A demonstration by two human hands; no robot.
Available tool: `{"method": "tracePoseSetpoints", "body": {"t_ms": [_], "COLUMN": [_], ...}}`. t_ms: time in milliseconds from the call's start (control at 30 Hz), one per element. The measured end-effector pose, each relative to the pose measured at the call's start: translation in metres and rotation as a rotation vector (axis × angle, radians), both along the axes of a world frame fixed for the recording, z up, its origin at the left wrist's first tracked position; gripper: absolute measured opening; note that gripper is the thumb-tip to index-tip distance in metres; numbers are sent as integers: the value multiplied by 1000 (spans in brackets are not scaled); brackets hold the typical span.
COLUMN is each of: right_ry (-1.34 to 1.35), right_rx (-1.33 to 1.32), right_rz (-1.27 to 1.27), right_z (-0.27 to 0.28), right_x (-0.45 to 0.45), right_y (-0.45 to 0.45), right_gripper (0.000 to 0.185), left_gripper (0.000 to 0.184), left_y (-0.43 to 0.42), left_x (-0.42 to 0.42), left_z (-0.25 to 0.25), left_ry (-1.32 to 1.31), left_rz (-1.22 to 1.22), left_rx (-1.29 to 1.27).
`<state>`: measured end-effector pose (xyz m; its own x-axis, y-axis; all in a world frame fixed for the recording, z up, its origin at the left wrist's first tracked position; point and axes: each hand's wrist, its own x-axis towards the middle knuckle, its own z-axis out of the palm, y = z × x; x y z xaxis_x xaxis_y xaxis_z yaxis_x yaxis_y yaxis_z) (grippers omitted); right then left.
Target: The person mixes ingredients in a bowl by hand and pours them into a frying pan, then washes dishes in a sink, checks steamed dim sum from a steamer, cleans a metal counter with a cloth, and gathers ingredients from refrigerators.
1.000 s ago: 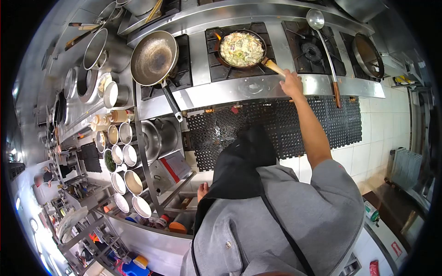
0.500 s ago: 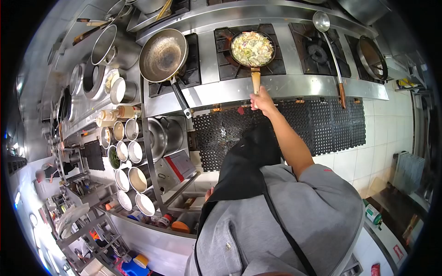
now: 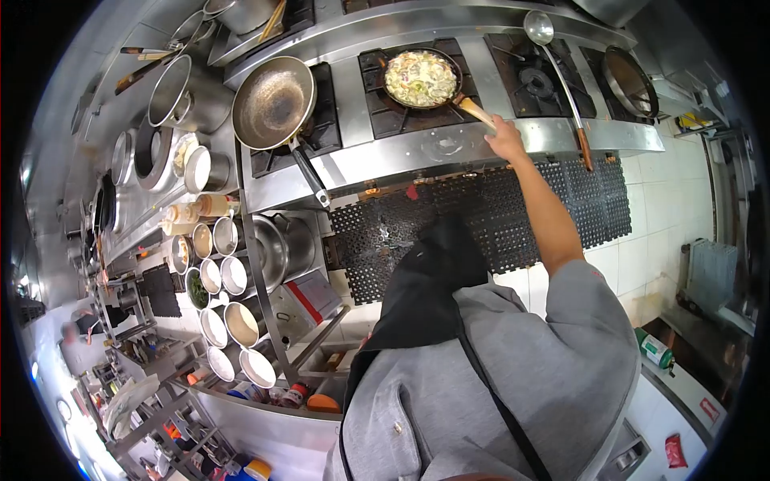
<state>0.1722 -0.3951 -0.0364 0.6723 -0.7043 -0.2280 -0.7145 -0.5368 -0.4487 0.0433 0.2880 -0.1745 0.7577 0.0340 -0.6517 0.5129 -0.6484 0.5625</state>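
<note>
My right hand (image 3: pixel 504 139) is closed around the wooden handle (image 3: pixel 476 111) of a frying pan, with that arm stretched forward over the stove's front edge. The pan (image 3: pixel 459 86) sits on a burner, its handle pointing toward the lower right. A pale mix of chopped food (image 3: pixel 420 78), with bits of green and purple, fills it. My left hand is almost wholly hidden beside the black apron (image 3: pixel 401 309); its fingers cannot be made out. To the left, a larger worn frying pan (image 3: pixel 274 104) with a black handle rests on another burner.
A long-handled ladle (image 3: pixel 561 74) lies across the right burner, with another pan (image 3: pixel 630 84) beyond it. Several metal ingredient containers (image 3: pixel 242 323) stand on the left counter near squeeze bottles (image 3: pixel 180 215). Black perforated matting (image 3: pixel 529 212) covers the floor below the stove.
My right hand has moved right, swinging the pan's handle from pointing straight toward me to pointing lower right. The food looks flatter and shifted in the pan. The camera view has moved slightly.
</note>
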Motion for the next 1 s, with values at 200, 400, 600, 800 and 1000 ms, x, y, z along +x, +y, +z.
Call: {"method": "tracePoseSetpoints", "body": {"t_ms": [200, 400, 600, 800, 1000], "right_ry": [19, -46, -232, -300, 123], "right_rx": [-61, 54, 327, 592, -73], "right_rz": [-89, 37, -58, -51, -12], "right_z": [-4, -25, -55, -14, 20], "right_x": [9, 21, 51, 41, 11], "right_y": [27, 60, 105, 107, 22], "right_gripper": [39, 37, 40, 47, 81], "left_gripper": [50, 56, 60, 58, 58], "left_y": [26, 17, -11, -6, 8], "left_x": [0, 16, 1, -26, -47], "left_z": [-31, 1, 37, 14, -17], "left_ry": [-35, -44, 201, 174, 239], "left_rz": [-14, -183, 226, 296, 375], "left_rx": [19, 123, -157, -228, -231]}}
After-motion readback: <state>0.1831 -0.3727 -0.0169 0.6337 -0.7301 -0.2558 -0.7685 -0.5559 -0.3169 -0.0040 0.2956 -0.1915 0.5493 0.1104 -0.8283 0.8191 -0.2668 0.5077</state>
